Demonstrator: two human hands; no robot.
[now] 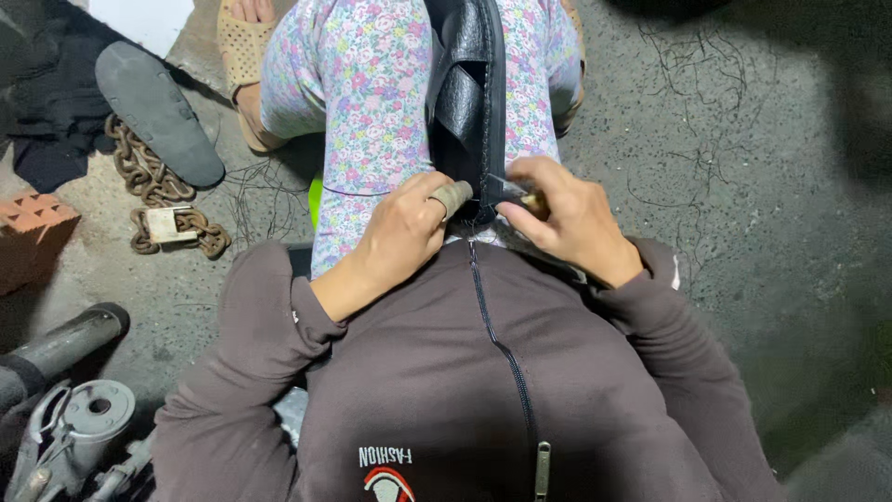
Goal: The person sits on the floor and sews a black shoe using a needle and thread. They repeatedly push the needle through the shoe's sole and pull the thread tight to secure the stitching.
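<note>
While hands (488,218) pinch | glossy black leather shoe (469,93) | wooden-handled awl (520,195)

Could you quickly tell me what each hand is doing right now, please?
Left hand: closed, fingers pressed on the black shoe, a covering on one finger.
Right hand: closed around a small tool at the shoe's edge.
</note>
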